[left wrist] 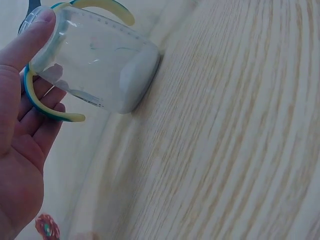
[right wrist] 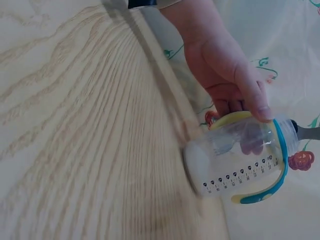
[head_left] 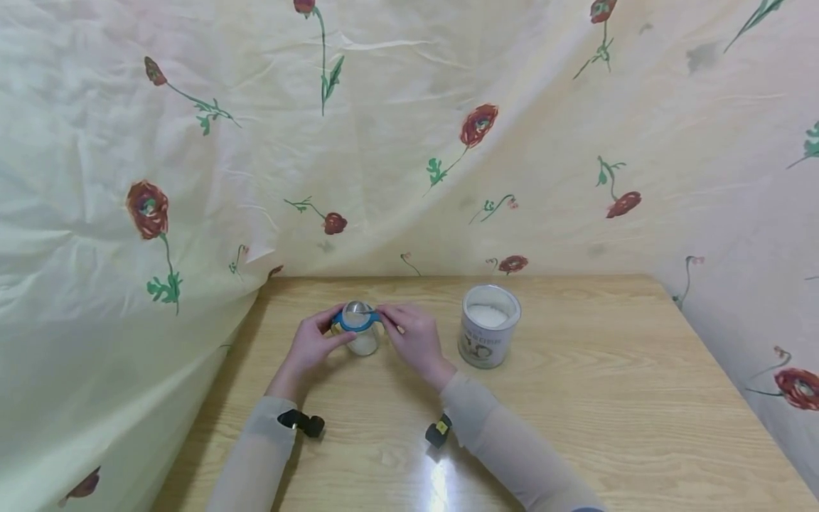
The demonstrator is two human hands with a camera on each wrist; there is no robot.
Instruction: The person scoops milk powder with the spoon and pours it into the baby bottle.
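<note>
A clear baby bottle (head_left: 365, 343) stands on the table, with white powder at its bottom. It has a blue collar and blue-and-yellow handles (right wrist: 260, 196). My left hand (head_left: 313, 346) holds the bottle near its collar, thumb on the near side; the left wrist view shows that thumb (left wrist: 37, 37) against the upper wall. My right hand (head_left: 412, 338) pinches a metal spoon (head_left: 357, 308) at the bottle's mouth. A dark grey part of the spoon (right wrist: 309, 133) shows at the mouth in the right wrist view; the right hand is outside that view.
To the right of my right hand stands an open can (head_left: 485, 345) of white powder. Both stand on the wooden table (head_left: 608, 398). A flowered cloth (head_left: 397, 142) hangs behind the table and along its sides. Each wrist wears a small black camera.
</note>
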